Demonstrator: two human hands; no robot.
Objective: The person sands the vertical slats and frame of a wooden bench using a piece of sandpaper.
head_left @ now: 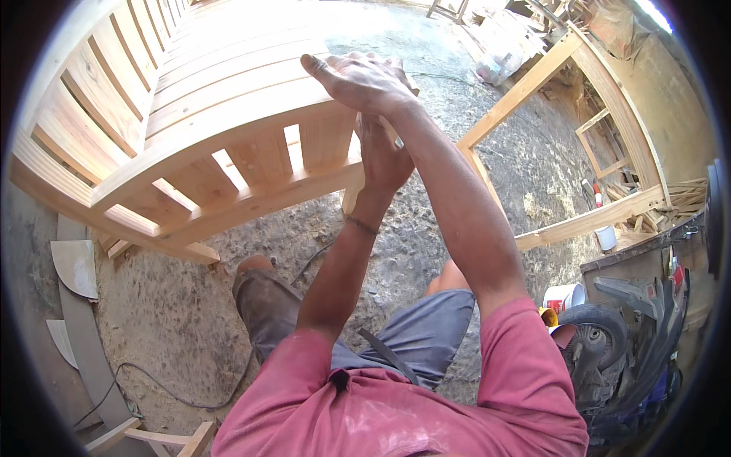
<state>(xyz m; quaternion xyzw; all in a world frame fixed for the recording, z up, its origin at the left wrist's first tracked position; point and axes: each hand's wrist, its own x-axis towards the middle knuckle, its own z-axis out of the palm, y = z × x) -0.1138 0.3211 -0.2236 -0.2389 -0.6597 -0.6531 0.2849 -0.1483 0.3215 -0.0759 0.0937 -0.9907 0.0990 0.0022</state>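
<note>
A slatted bench (228, 90) of pale bare wood stands ahead on the left, its curved armrest (221, 145) facing me. My right hand (369, 82) lies over the corner where the armrest ends, back of the hand up and thumb stretched out to the left. Its other fingers bend over the far side and are partly hidden, so anything under the palm is out of sight. Just below, my left hand (387, 158) closes around the upright post at that corner. The right wrist and hand cover part of its fingers.
On the right stands an open wooden frame (582, 225). Beyond it lie wood offcuts (495, 34). A wheel (598, 335), a white bucket (565, 297) and dark parts sit at lower right. A cable (175, 396) crosses the rough floor at left, near cut boards (75, 268).
</note>
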